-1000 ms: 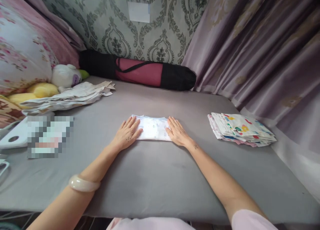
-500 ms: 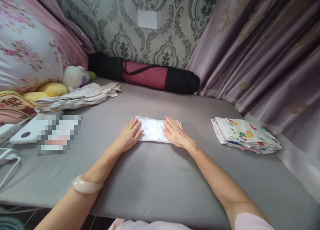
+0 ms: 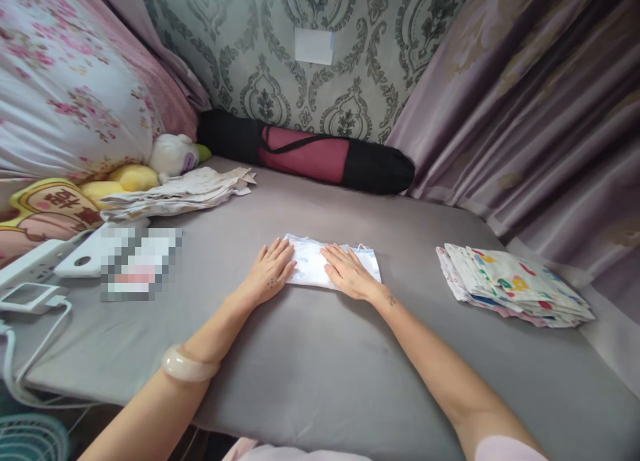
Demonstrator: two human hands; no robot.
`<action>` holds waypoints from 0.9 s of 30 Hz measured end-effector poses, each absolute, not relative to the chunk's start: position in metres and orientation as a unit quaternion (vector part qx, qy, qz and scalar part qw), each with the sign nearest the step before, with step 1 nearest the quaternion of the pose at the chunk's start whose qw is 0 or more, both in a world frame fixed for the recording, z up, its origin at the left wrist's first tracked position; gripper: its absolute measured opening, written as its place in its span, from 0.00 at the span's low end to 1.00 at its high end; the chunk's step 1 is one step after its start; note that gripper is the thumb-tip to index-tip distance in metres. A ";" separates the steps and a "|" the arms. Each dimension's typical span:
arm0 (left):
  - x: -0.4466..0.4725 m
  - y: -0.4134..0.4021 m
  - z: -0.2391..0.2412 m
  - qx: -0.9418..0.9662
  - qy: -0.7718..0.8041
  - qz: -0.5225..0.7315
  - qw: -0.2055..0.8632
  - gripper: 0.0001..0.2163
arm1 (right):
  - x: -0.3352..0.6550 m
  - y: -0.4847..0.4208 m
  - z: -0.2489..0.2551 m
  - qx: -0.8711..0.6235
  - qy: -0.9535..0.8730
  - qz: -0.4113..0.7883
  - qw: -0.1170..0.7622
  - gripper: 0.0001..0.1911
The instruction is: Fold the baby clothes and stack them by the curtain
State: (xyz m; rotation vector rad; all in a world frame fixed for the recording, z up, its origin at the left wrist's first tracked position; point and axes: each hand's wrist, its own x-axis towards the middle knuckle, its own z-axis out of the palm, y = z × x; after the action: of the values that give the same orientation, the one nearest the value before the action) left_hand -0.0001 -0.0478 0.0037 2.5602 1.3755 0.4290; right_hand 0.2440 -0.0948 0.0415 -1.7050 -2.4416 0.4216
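A white cloth garment with a faint print (image 3: 311, 264) lies folded into a flat rectangle on the grey bed sheet (image 3: 300, 354). My left hand (image 3: 271, 269) rests flat on its left end, fingers stretched out. Across the middle and right part lies my right hand (image 3: 350, 271), palm down with the fingers extended. A small white string loop shows at the garment's upper right edge. Neither hand grips the cloth; both press on its top. What kind of garment it is I cannot tell.
A stack of folded printed clothes (image 3: 520, 284) sits at the right. Left are loose cream clothes (image 3: 185, 193), plush toys (image 3: 173, 155), a white power strip (image 3: 37, 264) and cables. A black and red long bag (image 3: 305, 153) lies along the wall.
My right hand has slid left along the garment, baring its right end and the string loop. My left hand stays on the left end. The view has shifted slightly left.
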 end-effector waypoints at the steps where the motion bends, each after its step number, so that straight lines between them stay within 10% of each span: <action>1: 0.000 -0.048 0.005 0.867 0.464 0.150 0.103 0.25 | 0.239 -0.094 0.045 -0.566 -0.810 0.135 0.070 0.29; 27: -0.017 -0.035 0.000 0.770 0.495 0.384 0.123 0.17 | 0.160 -0.060 0.019 -0.588 -0.805 0.042 0.068 0.31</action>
State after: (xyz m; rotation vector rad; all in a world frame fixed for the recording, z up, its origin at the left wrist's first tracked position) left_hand -0.0171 -0.0350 -0.0001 2.2453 1.4436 1.1199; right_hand 0.1598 -0.0601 0.0192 -1.7698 -2.4251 0.1277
